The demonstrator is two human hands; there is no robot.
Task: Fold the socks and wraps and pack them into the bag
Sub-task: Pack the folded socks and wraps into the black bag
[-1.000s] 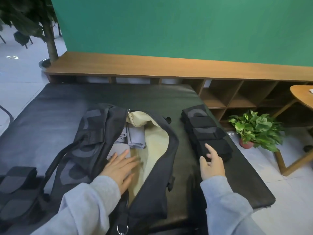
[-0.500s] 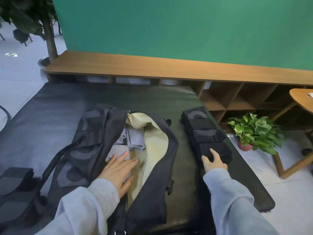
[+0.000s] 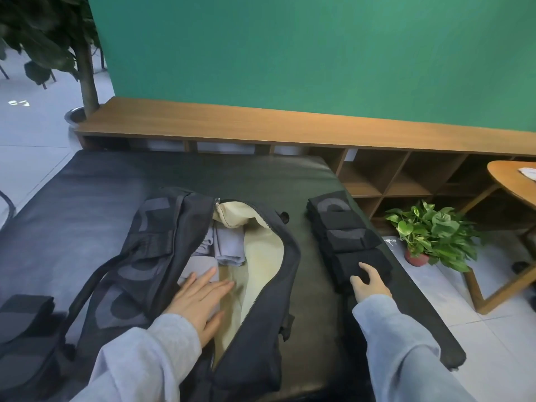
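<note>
Bag [image 3: 255, 323]: black, unzipped, laid open on the black padded bench [image 3: 87, 192]; cream lining exposed.
Contents: folded grey socks [image 3: 229, 245] seen at the far end of the opening.
Left hand [image 3: 200, 300]: laid flat inside the bag, fingers straight, pressed on a grey folded piece [image 3: 200, 266]; nothing gripped.
Right hand [image 3: 369, 284]: placed on the nearest black wrap [image 3: 361, 264]; thumb at its near edge, fingers curled over it.
Wrap row [image 3: 339, 224]: black folded wraps lined up right of the bag, near the bench edge.
Further wraps [image 3: 24, 311]: dark pieces at the near left.
Surroundings: potted plant [image 3: 432, 233] on the floor; wooden shelf unit [image 3: 290, 126]; green wall [image 3: 319, 53]; round wooden table [image 3: 513, 181].
</note>
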